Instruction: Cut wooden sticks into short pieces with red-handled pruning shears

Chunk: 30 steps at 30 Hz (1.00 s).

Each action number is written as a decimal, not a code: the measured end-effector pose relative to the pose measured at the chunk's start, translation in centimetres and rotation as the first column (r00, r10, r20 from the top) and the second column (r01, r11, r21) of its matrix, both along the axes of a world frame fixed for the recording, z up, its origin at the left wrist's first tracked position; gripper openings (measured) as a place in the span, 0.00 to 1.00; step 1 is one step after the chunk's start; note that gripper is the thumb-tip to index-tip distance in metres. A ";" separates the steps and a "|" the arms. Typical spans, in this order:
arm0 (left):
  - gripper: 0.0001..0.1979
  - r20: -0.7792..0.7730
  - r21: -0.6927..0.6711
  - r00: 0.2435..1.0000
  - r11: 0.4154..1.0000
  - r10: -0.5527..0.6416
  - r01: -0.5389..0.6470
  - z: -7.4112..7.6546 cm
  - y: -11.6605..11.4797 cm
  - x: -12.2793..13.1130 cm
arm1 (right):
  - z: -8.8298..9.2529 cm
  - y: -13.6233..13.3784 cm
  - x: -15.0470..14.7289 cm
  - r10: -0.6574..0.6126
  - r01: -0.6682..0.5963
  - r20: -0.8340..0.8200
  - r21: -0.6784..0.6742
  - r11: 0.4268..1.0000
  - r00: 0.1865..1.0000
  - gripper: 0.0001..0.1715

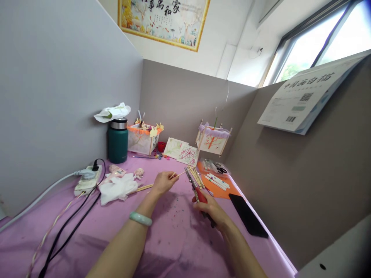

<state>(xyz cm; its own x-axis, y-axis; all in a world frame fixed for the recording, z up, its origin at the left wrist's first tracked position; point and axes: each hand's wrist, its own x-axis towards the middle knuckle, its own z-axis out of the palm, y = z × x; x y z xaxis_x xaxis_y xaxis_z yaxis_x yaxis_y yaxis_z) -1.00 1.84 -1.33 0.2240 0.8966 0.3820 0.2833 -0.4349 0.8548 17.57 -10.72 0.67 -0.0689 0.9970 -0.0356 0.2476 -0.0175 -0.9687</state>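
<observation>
My left hand (162,182) pinches one end of a thin wooden stick (180,174) above the purple table cover (121,231). My right hand (211,210) is closed round red-handled cutting pliers (194,187), whose jaws point up toward the stick's far end. A bundle of similar wooden sticks (197,177) lies just behind the pliers. A pale green bangle (140,218) is on my left wrist.
A black phone (248,219) lies at the right edge. An orange mat with markers (218,181) sits beyond it. A power strip (87,178) with cables, white tissue (117,189), a green flask (117,141), two paper lanterns (213,139) and drawn cards (188,154) stand farther back.
</observation>
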 end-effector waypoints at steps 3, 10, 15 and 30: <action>0.18 0.034 0.045 0.999 0.998 -0.037 0.036 0.1 -0.2 0.0 | -0.6 0.0 -0.3 0.039 -0.041 -0.142 -0.017 0.999 0.989 0.19; 0.17 0.242 0.022 0.956 0.987 -0.163 0.162 0.9 -0.9 0.4 | -1.5 -0.3 -0.2 0.125 -0.280 -0.692 -0.115 0.953 0.711 0.31; 0.18 0.403 -0.030 0.890 0.969 -0.214 0.246 1.4 -1.4 0.5 | -1.9 -0.1 -1.3 0.133 -0.344 -0.830 -0.074 0.936 0.541 0.29; 0.17 0.659 -0.193 0.748 0.943 -0.080 0.271 0.4 -0.4 0.8 | 6.6 -4.8 -11.4 0.545 -0.545 0.003 0.012 0.839 0.839 0.16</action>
